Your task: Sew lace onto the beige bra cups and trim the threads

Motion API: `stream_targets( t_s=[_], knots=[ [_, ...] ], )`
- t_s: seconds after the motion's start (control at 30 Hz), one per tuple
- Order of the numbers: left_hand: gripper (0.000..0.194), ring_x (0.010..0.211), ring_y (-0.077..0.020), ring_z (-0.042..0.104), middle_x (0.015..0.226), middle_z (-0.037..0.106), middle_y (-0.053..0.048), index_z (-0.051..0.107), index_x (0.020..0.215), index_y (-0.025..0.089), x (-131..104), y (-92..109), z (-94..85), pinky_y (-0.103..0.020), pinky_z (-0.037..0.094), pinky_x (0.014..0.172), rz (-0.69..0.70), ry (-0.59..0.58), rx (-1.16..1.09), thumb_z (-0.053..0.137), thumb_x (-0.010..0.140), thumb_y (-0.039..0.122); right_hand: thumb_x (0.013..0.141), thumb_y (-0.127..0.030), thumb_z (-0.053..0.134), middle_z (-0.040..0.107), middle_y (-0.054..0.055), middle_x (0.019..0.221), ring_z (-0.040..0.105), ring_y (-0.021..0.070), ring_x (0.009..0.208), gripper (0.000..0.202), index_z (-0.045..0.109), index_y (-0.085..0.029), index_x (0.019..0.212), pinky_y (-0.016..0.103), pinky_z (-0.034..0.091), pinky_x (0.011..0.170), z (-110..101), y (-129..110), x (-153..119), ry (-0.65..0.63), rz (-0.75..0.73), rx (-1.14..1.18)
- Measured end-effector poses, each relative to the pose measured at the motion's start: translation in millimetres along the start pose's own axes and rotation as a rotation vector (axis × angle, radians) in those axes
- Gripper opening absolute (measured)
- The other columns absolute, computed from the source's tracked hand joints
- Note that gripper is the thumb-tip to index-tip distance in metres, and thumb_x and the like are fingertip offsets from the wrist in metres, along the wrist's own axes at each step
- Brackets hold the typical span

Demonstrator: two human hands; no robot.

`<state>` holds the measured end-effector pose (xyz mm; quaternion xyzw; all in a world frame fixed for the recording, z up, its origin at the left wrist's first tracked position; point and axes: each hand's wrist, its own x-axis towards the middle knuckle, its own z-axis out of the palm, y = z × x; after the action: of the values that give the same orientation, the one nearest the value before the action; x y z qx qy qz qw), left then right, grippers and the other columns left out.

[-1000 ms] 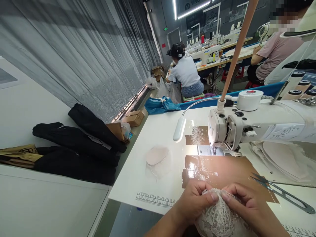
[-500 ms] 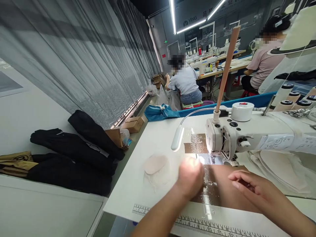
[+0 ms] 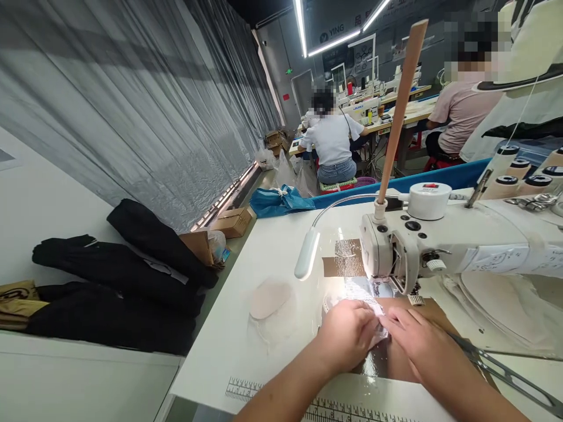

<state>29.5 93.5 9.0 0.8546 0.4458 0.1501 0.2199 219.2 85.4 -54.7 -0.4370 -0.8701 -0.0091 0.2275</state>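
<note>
A small white piece of fabric lies in front of the sewing machine, its edge between my hands. My left hand is closed on the fabric from the left, knuckles up. My right hand pinches the same edge from the right, its fingertips close to the left hand's. Both hands rest just below the lit needle area, over the brown sheet on the table. Part of the fabric is hidden under the fingers. By my right forearm lies a long, slotted dark metal tool.
A beige fabric piece lies on the white table at left. Pale cut pieces lie under the machine arm. A lamp overhangs the table. Printed ruler marks run along the front edge. Two people sit further back.
My left hand has shifted slightly down, and the white fabric now shows. My right hand has moved left and closed on the fabric. The dark metal tool has come into view at right.
</note>
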Motion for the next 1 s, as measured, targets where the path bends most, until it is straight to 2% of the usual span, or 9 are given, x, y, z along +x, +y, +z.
stream_targets(
  t_s=[0.13, 0.23, 0.37, 0.57, 0.73, 0.87, 1.0],
  knots=[
    [0.024, 0.085, -0.0199, 0.058, 0.109, 0.068, -0.008, 0.067, 0.105, 0.016, 9.6, -12.0, 7.3, -0.031, 0.050, 0.079, 0.097, 0.059, 0.154, 0.046, 0.095, 0.020, 0.064, 0.011, 0.042, 0.071, 0.009, 0.099, 0.066, 0.0247, 0.073, 0.057, 0.072, -0.016, 0.104, 0.036, 0.055, 0.056, 3.7, -1.6, 6.0, 0.100, 0.032, -0.124],
    [0.025, 0.085, -0.0207, 0.059, 0.112, 0.068, -0.009, 0.066, 0.109, 0.014, 18.5, -19.5, 11.0, -0.033, 0.052, 0.078, 0.158, 0.069, 0.225, 0.047, 0.093, 0.018, 0.062, 0.012, 0.043, 0.073, 0.006, 0.099, 0.063, 0.0204, 0.060, 0.060, 0.073, -0.018, 0.104, 0.031, 0.051, 0.046, 1.4, -3.0, 12.3, 0.128, 0.049, -0.187],
    [0.026, 0.085, -0.0218, 0.060, 0.114, 0.069, -0.010, 0.065, 0.110, 0.014, 29.6, -34.2, 12.2, -0.036, 0.054, 0.077, 0.198, 0.063, 0.238, 0.045, 0.095, 0.020, 0.060, 0.009, 0.045, 0.074, 0.008, 0.091, 0.049, 0.0156, 0.041, 0.058, 0.076, -0.019, 0.101, 0.029, 0.043, 0.036, -1.2, -3.2, 19.3, 0.136, 0.083, -0.248],
    [0.034, 0.093, -0.0228, 0.064, 0.121, 0.068, -0.011, 0.064, 0.118, 0.011, 34.1, -54.0, 16.8, -0.036, 0.053, 0.083, 0.307, 0.111, 0.166, 0.043, 0.095, 0.022, 0.060, 0.005, 0.048, 0.074, 0.009, 0.095, 0.048, 0.0156, 0.040, 0.060, 0.077, -0.023, 0.104, 0.029, 0.044, 0.035, -2.2, -2.8, 22.2, 0.109, 0.107, -0.274],
    [0.033, 0.093, -0.0220, 0.063, 0.122, 0.067, -0.011, 0.064, 0.120, 0.012, 33.7, -55.9, 16.2, -0.036, 0.051, 0.085, 0.310, 0.138, 0.139, 0.044, 0.096, 0.023, 0.060, 0.003, 0.051, 0.074, 0.008, 0.098, 0.050, 0.0152, 0.042, 0.059, 0.076, -0.024, 0.106, 0.028, 0.045, 0.036, -2.9, -2.6, 19.8, 0.099, 0.103, -0.266],
    [0.030, 0.089, -0.0220, 0.060, 0.117, 0.068, -0.012, 0.066, 0.115, 0.014, 35.7, -51.6, 12.5, -0.037, 0.050, 0.083, 0.244, 0.145, 0.158, 0.045, 0.094, 0.022, 0.062, 0.004, 0.049, 0.074, 0.005, 0.092, 0.052, 0.0151, 0.043, 0.058, 0.076, -0.023, 0.106, 0.028, 0.044, 0.036, -1.4, -0.9, 18.7, 0.100, 0.094, -0.257],
    [0.032, 0.106, -0.0269, 0.056, 0.124, 0.065, -0.010, 0.064, 0.118, 0.017, 34.3, -48.4, 12.8, -0.043, 0.048, 0.092, 0.155, 0.177, 0.176, 0.044, 0.094, 0.024, 0.066, 0.005, 0.045, 0.073, 0.003, 0.090, 0.056, 0.0152, 0.045, 0.061, 0.074, -0.024, 0.112, 0.028, 0.045, 0.037, 4.7, 3.7, 13.2, 0.076, 0.078, -0.253]
  ],
)
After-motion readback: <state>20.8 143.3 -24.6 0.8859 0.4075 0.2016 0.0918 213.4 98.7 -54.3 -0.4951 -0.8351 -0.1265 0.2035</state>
